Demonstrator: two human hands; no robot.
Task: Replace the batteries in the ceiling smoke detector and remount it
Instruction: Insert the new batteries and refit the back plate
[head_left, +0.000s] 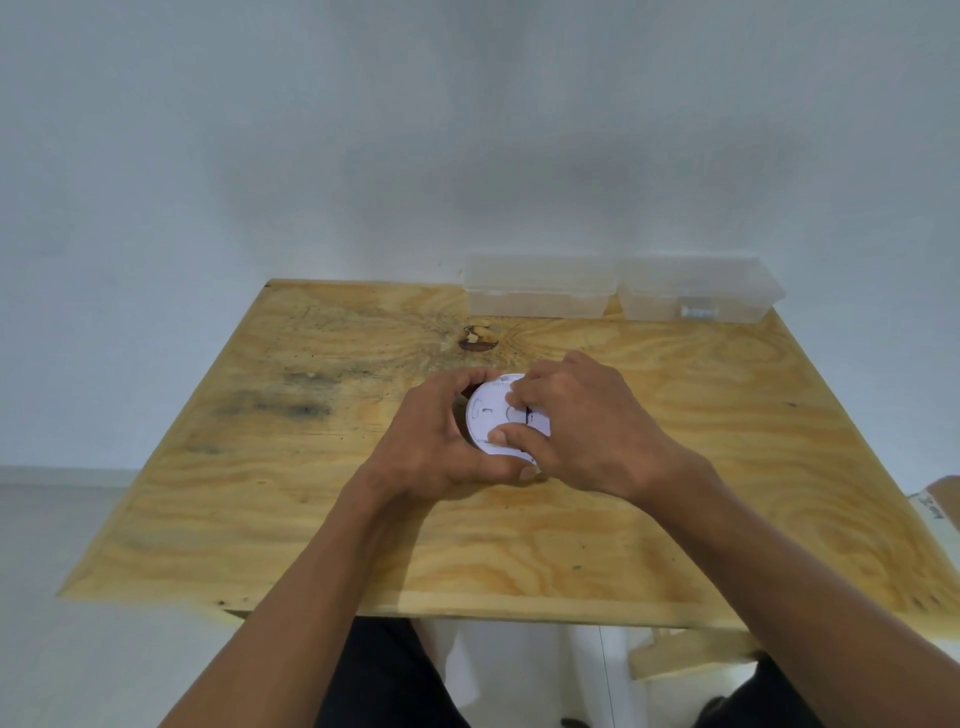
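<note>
- The smoke detector (488, 415) is being gripped at its rim by the left hand (436, 447), mid-tabletop.
- Its face is being pinched by the right hand (582, 426).

Two clear tubs (540, 291) (696, 296) block the table's (260, 493) far-right edge.

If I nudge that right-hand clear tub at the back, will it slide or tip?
The right tub is thin clear plastic holding only one small item, so it is probably light and slides easily. It sits low and wide on the plywood table, so tipping seems unlikely.
</note>
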